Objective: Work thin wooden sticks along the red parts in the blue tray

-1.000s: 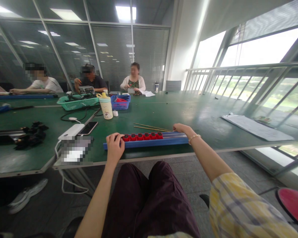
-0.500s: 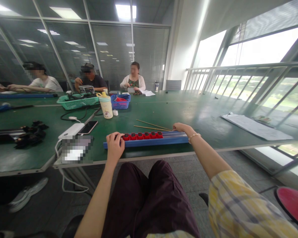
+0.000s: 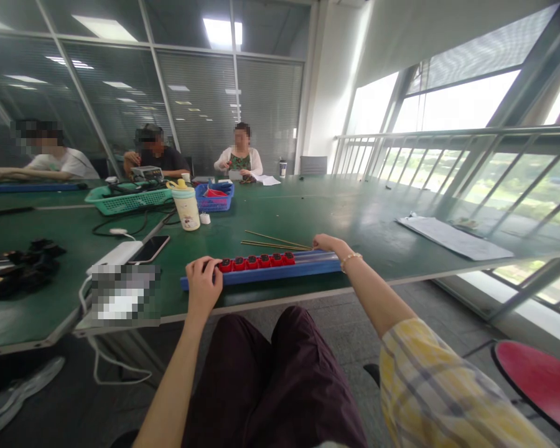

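Observation:
A long blue channel [image 3: 261, 274] lies along the near edge of the table, with a row of several red blocks with dark tops [image 3: 252, 263] seated in it. A shiny metal-looking strip [image 3: 318, 257] shows in its right part. My left hand [image 3: 205, 283] wraps its fingers over the channel's left end, touching the leftmost block. At the far right end, my right hand [image 3: 329, 244] is closed, its fingertips around the right ends of some thin tan sticks [image 3: 273, 243] that fan out leftward behind the channel. Its palm side is hidden.
Left of the channel lie a phone [image 3: 152, 249], a white power strip [image 3: 114, 258] and cables. Behind stand a cream cup [image 3: 185, 210], a green basket [image 3: 130, 198] and a blue basket [image 3: 217, 198]. Papers [image 3: 452, 236] lie right. Several people sit across the table.
The whole view has shifted, so the table things appear further left and slightly lower. Both hands keep their places on the channel and sticks.

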A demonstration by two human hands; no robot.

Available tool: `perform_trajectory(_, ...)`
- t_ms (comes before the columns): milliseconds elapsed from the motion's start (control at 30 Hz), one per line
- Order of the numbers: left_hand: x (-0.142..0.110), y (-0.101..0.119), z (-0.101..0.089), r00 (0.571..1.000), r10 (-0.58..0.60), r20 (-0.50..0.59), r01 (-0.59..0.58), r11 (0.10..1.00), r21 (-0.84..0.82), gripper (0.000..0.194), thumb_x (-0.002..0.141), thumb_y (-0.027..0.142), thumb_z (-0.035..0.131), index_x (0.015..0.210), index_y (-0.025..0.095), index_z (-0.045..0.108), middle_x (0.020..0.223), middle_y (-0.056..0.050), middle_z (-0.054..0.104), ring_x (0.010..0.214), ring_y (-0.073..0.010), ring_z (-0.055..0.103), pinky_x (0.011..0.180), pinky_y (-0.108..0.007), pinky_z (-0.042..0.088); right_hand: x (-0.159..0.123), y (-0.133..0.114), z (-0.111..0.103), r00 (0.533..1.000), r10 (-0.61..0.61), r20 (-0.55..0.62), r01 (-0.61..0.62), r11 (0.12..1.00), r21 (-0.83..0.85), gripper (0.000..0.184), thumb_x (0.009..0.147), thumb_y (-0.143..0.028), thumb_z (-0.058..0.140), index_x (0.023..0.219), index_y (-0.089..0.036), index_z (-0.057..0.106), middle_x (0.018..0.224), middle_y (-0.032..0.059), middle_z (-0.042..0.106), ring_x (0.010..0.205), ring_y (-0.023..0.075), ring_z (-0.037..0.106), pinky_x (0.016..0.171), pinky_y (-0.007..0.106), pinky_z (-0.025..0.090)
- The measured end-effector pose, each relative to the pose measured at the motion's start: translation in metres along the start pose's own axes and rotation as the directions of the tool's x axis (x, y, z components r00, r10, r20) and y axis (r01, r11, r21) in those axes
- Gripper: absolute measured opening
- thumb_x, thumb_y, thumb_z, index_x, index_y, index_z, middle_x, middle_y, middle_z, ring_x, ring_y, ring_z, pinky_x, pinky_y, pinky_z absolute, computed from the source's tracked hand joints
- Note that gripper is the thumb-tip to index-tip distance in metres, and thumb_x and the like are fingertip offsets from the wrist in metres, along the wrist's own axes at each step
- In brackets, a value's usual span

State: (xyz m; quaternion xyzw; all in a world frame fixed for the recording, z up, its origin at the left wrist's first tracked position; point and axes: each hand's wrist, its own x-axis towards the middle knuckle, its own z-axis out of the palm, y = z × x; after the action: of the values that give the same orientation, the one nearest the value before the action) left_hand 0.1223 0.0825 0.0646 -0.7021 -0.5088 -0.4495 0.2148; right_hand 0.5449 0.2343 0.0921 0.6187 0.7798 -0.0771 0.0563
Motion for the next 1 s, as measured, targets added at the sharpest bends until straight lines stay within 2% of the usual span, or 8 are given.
perform_trajectory(200, -0.002, -0.002, 0.002, 1.0, 0.001, 0.004, -0.001, 1.0, 0.007, 0.023, 0.091, 0.018, 0.05, 0.103, 0.02, 0.069, 0.108, -0.011, 0.061, 0.106, -0.0269, 0.05, 0.098, -0.043, 0.042, 0.005, 0.001, 0.004, 0.999, -0.018, -0.029, 0.018, 1.0, 0.019, 0.017, 0.084, -0.02, 0.064, 0.091, -0.016, 0.079, 0.098, 0.0111, 0.077, 0.085, 0.0211, 0.07, 0.07, 0.026, 0.049)
perform_trajectory(400, -0.004, -0.003, 0.003, 1.0, -0.01, 0.01, 0.01, 1.0, -0.004, 0.023, 0.091, 0.018, 0.05, 0.103, 0.02, 0.069, 0.11, -0.011, 0.061, 0.106, -0.0269, 0.05, 0.098, -0.044, 0.042, 0.007, 0.006, 0.014, 0.989, -0.022, -0.149, 0.028, 0.999, 0.038, 0.018, 0.089, -0.018, 0.058, 0.083, -0.014, 0.075, 0.09, 0.0146, 0.076, 0.082, 0.0219, 0.069, 0.07, 0.027, 0.046)
perform_trajectory(500, -0.003, -0.003, 0.002, 1.0, -0.015, 0.006, 0.015, 1.0, -0.007, 0.023, 0.091, 0.018, 0.05, 0.103, 0.02, 0.07, 0.109, -0.011, 0.061, 0.106, -0.0269, 0.051, 0.098, -0.044, 0.042, 0.003, 0.009, 0.022, 0.97, -0.029, -0.243, 0.048, 0.996, 0.072, 0.022, 0.094, -0.022, 0.053, 0.091, -0.014, 0.073, 0.089, 0.0138, 0.075, 0.082, 0.0205, 0.068, 0.072, 0.026, 0.045)
perform_trajectory(633, -0.003, -0.005, 0.001, 1.0, -0.015, 0.008, 0.015, 1.0, -0.011, 0.023, 0.091, 0.019, 0.05, 0.103, 0.02, 0.069, 0.109, -0.011, 0.061, 0.106, -0.027, 0.051, 0.098, -0.044, 0.041, 0.0, 0.011, 0.03, 0.943, -0.053, -0.328, 0.102, 0.986, 0.134, 0.025, 0.097, -0.027, 0.048, 0.1, -0.017, 0.071, 0.086, 0.0073, 0.075, 0.08, 0.0171, 0.067, 0.073, 0.024, 0.045)
perform_trajectory(867, -0.004, -0.005, -0.001, 0.999, -0.027, 0.017, 0.027, 1.0, -0.014, 0.025, 0.09, 0.018, 0.049, 0.104, 0.02, 0.069, 0.111, -0.012, 0.059, 0.107, -0.027, 0.05, 0.099, -0.044, 0.041, 0.0, 0.016, 0.04, 0.885, -0.047, -0.462, 0.211, 0.927, 0.309, 0.031, 0.091, -0.04, 0.054, 0.091, -0.019, 0.077, 0.077, 0.0046, 0.073, 0.07, 0.018, 0.062, 0.066, 0.027, 0.043)
perform_trajectory(1000, -0.006, -0.005, -0.001, 1.0, -0.026, 0.014, 0.026, 1.0, -0.006, 0.025, 0.09, 0.018, 0.049, 0.105, 0.02, 0.069, 0.111, -0.012, 0.059, 0.108, -0.0275, 0.048, 0.1, -0.045, 0.041, -0.006, 0.011, 0.039, 0.853, -0.028, -0.521, 0.2, 0.94, 0.277, 0.033, 0.093, -0.039, 0.051, 0.091, -0.019, 0.077, 0.074, 0.0055, 0.073, 0.069, 0.0185, 0.061, 0.067, 0.028, 0.041)
